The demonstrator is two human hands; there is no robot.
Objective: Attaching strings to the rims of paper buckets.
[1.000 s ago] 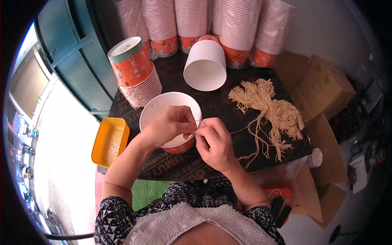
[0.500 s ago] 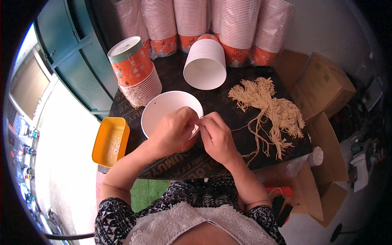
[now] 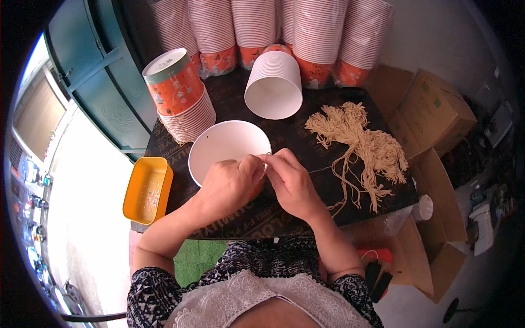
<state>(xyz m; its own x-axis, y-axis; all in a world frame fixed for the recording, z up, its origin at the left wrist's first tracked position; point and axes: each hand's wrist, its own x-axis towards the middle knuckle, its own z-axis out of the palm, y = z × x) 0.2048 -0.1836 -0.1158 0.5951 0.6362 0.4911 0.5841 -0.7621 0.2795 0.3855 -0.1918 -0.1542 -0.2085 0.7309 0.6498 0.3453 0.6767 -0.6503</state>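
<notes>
My left hand (image 3: pixel 228 183) and right hand (image 3: pixel 293 181) pinch string (image 3: pixel 266 165) at the bucket (image 3: pixel 219 146) rim; brownish lettering (image 3: pixel 216 222) covers the worktop (image 3: pixel 295 136)

Dark tabletop (image 3: pixel 290 136), paper-cup stacks (image 3: pixel 194 117), white-lined bucket (image 3: pixel 219 142), yellow box (image 3: pixel 141 170), tan cords (image 3: pixel 377 156)

2 hands (image 3: pixel 227 183), 1 lone tub (image 3: pixel 227 142), 1 cord bundle (image 3: pixel 377 153), 1 tray (image 3: pixel 143 177), 6 wrapped stacks (image 3: pixel 320 33) (1 mostly hidden)

Both hands (image 3: pixel 226 183) close together, fingers (image 3: pixel 281 158) pinched, forearms (image 3: pixel 174 230) angled inward.
</notes>
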